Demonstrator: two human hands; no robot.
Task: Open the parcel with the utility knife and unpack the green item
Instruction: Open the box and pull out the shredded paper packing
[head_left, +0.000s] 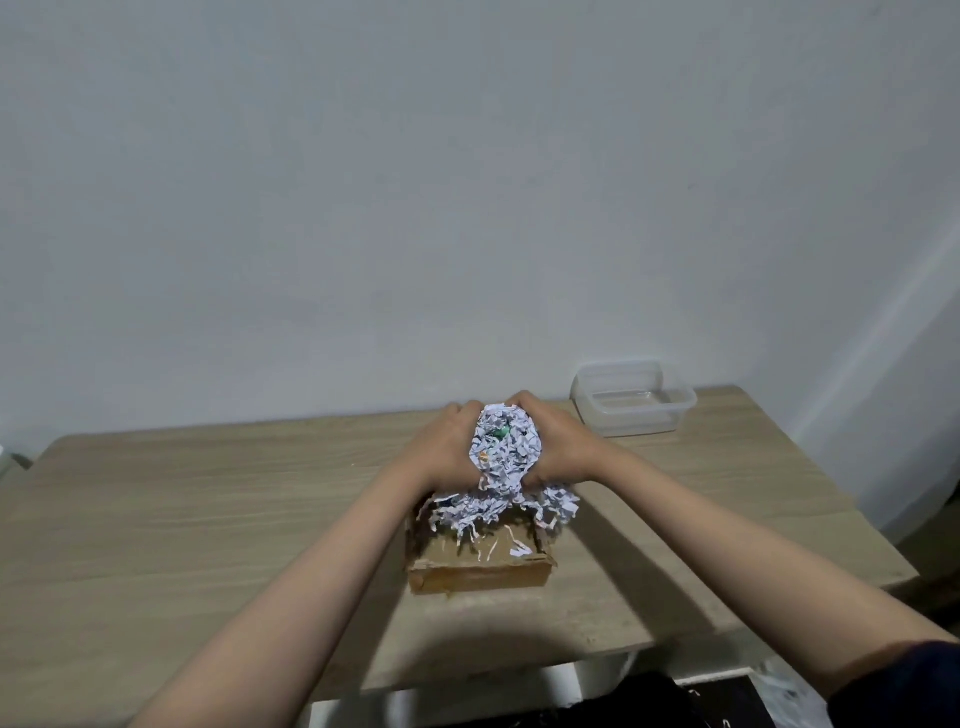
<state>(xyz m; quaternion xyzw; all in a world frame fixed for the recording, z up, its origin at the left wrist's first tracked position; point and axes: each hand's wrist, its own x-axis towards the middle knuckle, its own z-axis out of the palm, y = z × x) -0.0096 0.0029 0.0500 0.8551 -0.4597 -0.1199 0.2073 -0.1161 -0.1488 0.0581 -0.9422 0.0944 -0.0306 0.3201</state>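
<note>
At frame centre I see my left hand (448, 451) and right hand (558, 448), fingers curled, gripping crinkly white shredded paper (503, 453) hiding the green item (501, 432), above the cardboard parcel (480, 564) on the woodgrain desk (208, 499); clear plastic tub (631, 397) upper right.

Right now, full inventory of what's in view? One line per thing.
cardboard box: 1, brown, open, on the table in front of the person
shredded paper: 1 clump, white, lifted above the box between both hands, strands trailing into the box
green item: 1, green, only a speck showing inside the clump
plastic container: 1, clear, far right of the table by the wall
table: 1, light wood
wall: 1, pale grey, behind the table
left hand: 1, grips the clump's left side
right hand: 1, grips the clump's right side
</note>
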